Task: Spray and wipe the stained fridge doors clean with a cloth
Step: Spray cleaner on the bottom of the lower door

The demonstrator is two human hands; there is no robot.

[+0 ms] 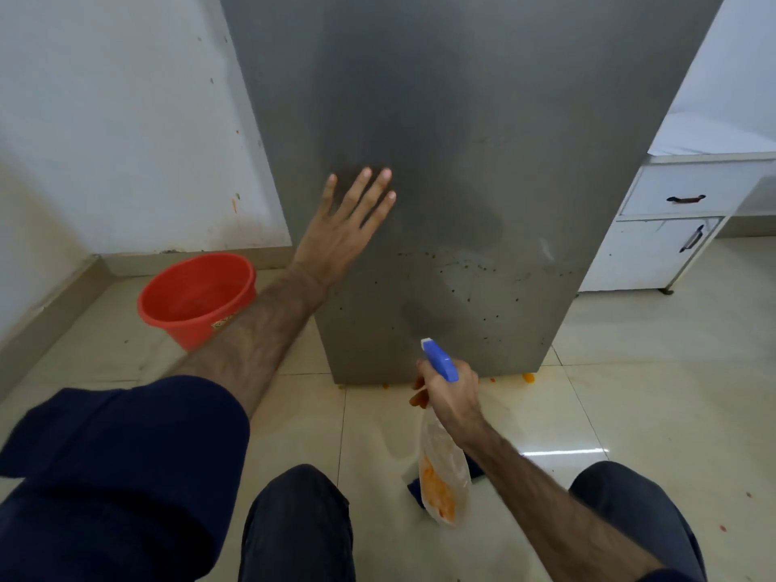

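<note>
The fingers (369, 191) of the left hand (336, 241) are straight and spread, lying flat against the grey fridge door (483, 140); they hold nothing, and I judge that this hand only steadies the body or the door while the other hand sprays. The right hand (449, 392) has its fingers curled around the neck of the spray bottle (441, 451), under the blue trigger head (439, 359), and the white nozzle is aimed at the lower part of the door, near to it. That lower part carries many small dark specks and some orange spots, so the aim seems chosen for the stains; darker, wet-looking patches show higher up. The bottle is transparent, with an orange colour in its lower half. Behind the bottle, on the floor (630, 392), lies a dark blue cloth (476, 468), mostly hidden; it is not in either hand, so I think the wiping is not yet in hand. The floor is of pale glossy tiles, with orange bits along the foot of the fridge. A red bucket (197, 296) stands on the floor to the left of the fridge, beside a white wall (105, 119) that has small stains. To the right stands a white cabinet (655, 245) with dark handles. Both knees in dark trousers show at the lower edge, so the person appears to crouch.
</note>
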